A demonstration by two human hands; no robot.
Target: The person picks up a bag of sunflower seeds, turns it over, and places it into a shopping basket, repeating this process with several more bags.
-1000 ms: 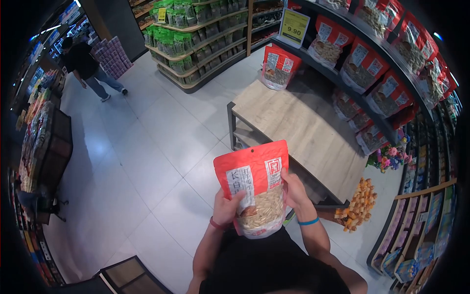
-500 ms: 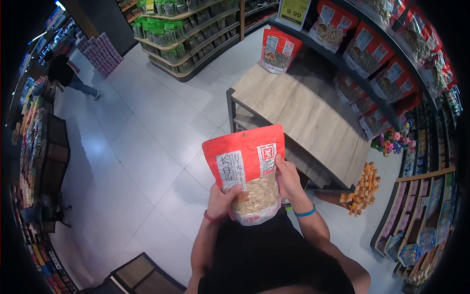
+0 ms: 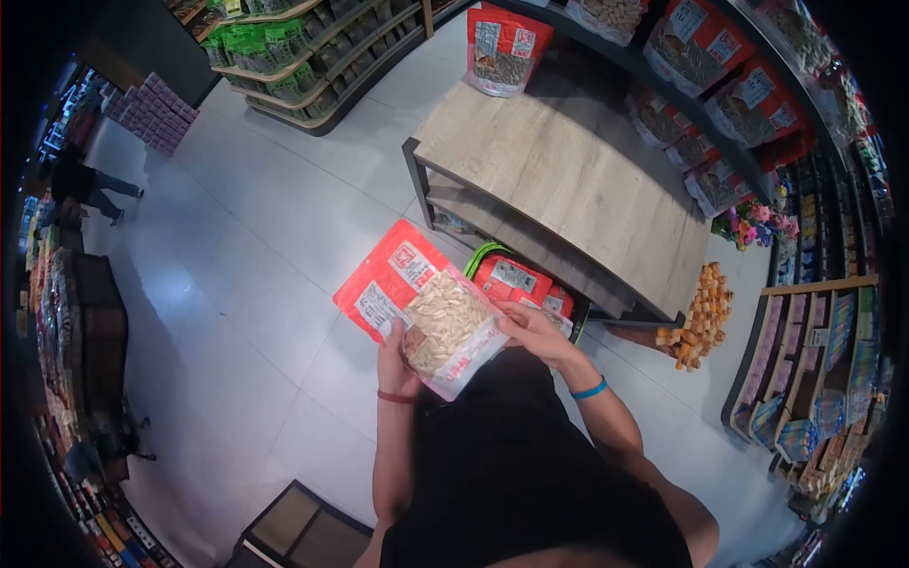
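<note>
A red and white bag of seeds (image 3: 445, 308), with a clear window, is held between both hands, tilted to the left. My left hand (image 3: 398, 360), with a red wristband, grips its lower left edge, thumb on the front. My right hand (image 3: 535, 331), with a blue wristband, pinches the right edge near the bottom. Beyond the bag a wooden table (image 3: 559, 170) carries one upright red bag (image 3: 507, 52) at its far edge. Beside the table's lower shelf, a green-rimmed container (image 3: 481, 254) holds more red bags (image 3: 519, 282).
Shelves of red bags (image 3: 696, 43) rise at the upper right. Orange and yellow rolls (image 3: 704, 317) lie by the table's right leg. A rounded shelf with green packs (image 3: 284, 43) stands at the upper left. A person (image 3: 85, 185) walks at the far left.
The bag has turned counterclockwise and tilted left, and my right hand has moved down to its lower edge. The view has shifted, bringing the green-rimmed container into sight.
</note>
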